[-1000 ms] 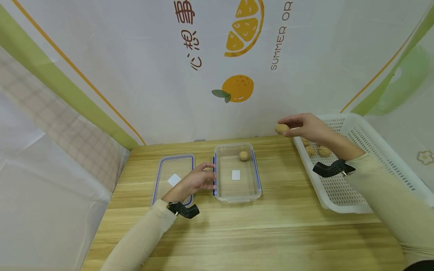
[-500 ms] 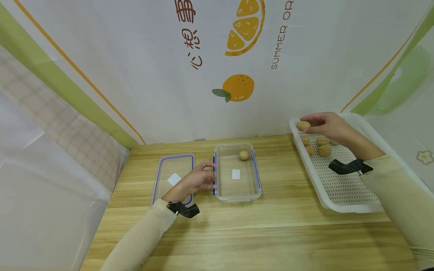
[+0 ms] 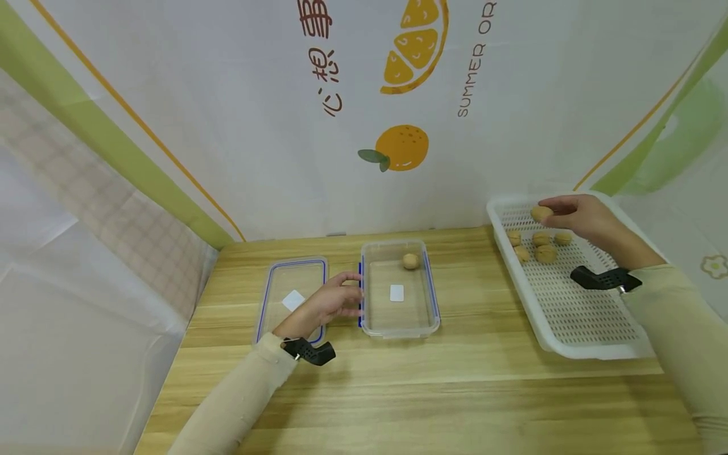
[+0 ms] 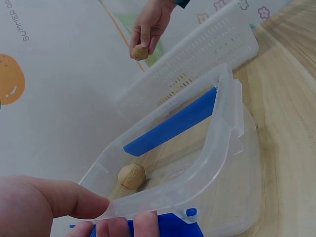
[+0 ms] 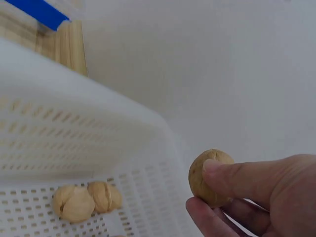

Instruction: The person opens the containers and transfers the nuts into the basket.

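Observation:
My right hand (image 3: 591,221) pinches a walnut (image 5: 210,177) between thumb and fingers, held up above the far end of the white plastic basket (image 3: 531,319). Several other walnuts (image 3: 546,254) lie on the basket's floor. With thumb at the rim and fingers on the outer side by a blue latch, my left hand (image 3: 332,300) grips the left wall of a clear plastic food box (image 3: 418,330). One walnut (image 3: 411,261) sits inside this lidless box, in its far right corner. The left wrist view shows that walnut behind the thumb (image 4: 74,200).
The box's clear lid (image 3: 296,272), edged in blue, lies on the wooden table (image 3: 398,398) left of the box, partly under my left wrist. A white printed cloth (image 3: 256,158) hangs behind the table.
My right hand has moved right with its walnut, from beside the basket's left rim to over the basket. More walnuts in the basket have come into view. The left hand stays in place.

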Tool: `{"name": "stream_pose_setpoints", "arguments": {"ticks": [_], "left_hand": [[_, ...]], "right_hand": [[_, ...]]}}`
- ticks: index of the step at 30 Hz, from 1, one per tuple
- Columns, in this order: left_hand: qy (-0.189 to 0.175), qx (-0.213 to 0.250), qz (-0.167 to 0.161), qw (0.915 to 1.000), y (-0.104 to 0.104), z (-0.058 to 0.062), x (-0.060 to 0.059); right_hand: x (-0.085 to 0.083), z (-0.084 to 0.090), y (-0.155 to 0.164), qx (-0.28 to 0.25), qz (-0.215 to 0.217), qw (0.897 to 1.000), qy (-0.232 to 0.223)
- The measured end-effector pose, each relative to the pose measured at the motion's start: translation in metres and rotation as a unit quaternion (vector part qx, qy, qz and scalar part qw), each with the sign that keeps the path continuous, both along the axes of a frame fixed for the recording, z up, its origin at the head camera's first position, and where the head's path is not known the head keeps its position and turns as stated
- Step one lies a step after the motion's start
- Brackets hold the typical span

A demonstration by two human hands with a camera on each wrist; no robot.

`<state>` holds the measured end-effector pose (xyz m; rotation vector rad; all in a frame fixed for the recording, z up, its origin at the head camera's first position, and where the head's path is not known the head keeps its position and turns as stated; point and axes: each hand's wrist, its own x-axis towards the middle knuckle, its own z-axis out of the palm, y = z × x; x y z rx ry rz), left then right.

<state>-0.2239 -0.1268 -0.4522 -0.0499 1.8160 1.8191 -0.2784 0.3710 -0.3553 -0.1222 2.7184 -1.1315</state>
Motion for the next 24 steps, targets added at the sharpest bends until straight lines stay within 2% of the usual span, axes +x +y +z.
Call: {"name": "stream_pose_setpoints", "arguments": {"ticks": [8,16,24], "left_hand": [[-0.001,-0.002,0.003,1.0,0.001,-0.001,0.001],[-0.002,-0.002,0.006,1.0,0.001,-0.003,0.002],[-0.001,-0.001,0.005,1.0,0.002,-0.004,0.001]], "right_hand": [[-0.002,-0.012,0.023,0.013,-0.023,1.0,-0.016],[-0.005,-0.034,0.04,0.042,-0.052,0.998,0.015],[-0.003,-0.051,0.059,0.068,-0.055,0.996,0.027]]}}
